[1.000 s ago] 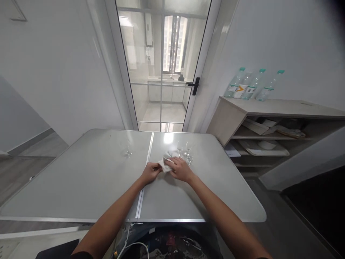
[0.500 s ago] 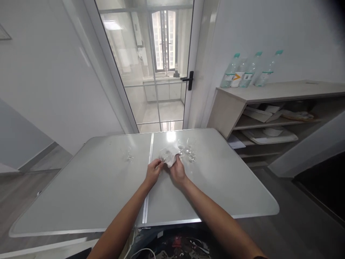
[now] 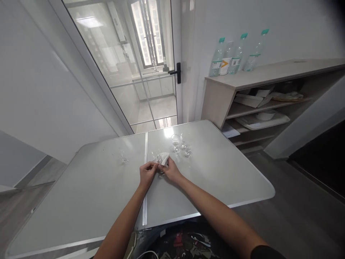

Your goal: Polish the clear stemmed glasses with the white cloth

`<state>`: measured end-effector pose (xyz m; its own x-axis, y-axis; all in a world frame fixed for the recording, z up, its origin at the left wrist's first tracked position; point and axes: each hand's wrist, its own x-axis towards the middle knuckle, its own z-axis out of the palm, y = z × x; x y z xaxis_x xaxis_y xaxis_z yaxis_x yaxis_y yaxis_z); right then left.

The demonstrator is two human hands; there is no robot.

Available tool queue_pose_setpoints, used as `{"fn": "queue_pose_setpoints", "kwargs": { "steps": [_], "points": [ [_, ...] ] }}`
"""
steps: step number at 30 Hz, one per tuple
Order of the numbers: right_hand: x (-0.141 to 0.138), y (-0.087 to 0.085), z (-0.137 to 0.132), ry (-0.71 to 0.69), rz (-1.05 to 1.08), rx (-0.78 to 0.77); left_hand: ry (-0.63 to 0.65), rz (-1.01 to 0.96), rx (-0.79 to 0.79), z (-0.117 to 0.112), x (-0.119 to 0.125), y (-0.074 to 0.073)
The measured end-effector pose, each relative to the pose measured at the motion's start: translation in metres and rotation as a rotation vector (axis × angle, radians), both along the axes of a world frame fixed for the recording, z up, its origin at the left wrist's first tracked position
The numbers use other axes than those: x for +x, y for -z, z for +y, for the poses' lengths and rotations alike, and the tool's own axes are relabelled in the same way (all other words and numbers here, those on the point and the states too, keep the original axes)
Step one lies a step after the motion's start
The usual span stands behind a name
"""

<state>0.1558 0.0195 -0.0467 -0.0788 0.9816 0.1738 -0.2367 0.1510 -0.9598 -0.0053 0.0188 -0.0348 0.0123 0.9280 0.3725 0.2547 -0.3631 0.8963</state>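
Observation:
Over the middle of the table, my left hand (image 3: 147, 172) pinches a small clear stemmed glass (image 3: 155, 157), its fingers closed near the stem. My right hand (image 3: 171, 171) is closed on a crumpled white cloth (image 3: 164, 157) pressed against the same glass. The two hands nearly touch, and they and the cloth hide part of the glass. Just beyond my right hand stands a clear stemmed glass (image 3: 175, 141), with more glassware (image 3: 188, 154) close beside it. Farther left, another clear glass (image 3: 124, 158) rests on the table.
The pale grey table (image 3: 113, 201) has a metal seam (image 3: 146, 208) across it. Behind it is a glass-paned door with a black handle (image 3: 178, 73). At the right, a shelf unit (image 3: 218, 100) carries several plastic bottles (image 3: 217, 59) on top.
The view has tilted and shifted. My hands have come closer together around the glass, and the cloth now sits bunched on its right side. The glass has turned in my grip.

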Motion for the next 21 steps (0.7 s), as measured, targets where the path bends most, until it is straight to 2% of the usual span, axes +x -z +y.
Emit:
{"fn": "queue_pose_setpoints", "kwargs": {
  "steps": [4, 9, 14, 16, 19, 21],
  "points": [
    [0.001, -0.001, 0.0, -0.084, -0.007, -0.011, 0.028, -0.133, -0.016, 0.006, -0.001, -0.001],
    [0.0, -0.006, -0.01, -0.245, 0.029, -0.048, 0.167, -0.282, -0.075, 0.005, -0.003, -0.003],
    [-0.003, -0.016, -0.013, -0.191, 0.113, -0.064, 0.218, -0.438, -0.123, 0.003, -0.005, -0.002],
    [-0.002, -0.019, -0.013, -0.207, 0.1, -0.019, 0.237, -0.441, -0.118, 0.003, -0.005, -0.001],
    [0.0, -0.02, -0.015, -0.24, -0.085, 0.063, 0.27, -0.345, -0.095, 0.003, -0.003, -0.002],
    [-0.001, -0.018, -0.017, -0.2, -0.184, 0.077, 0.262, -0.304, -0.067, 0.002, -0.002, -0.003]
  ]
}}
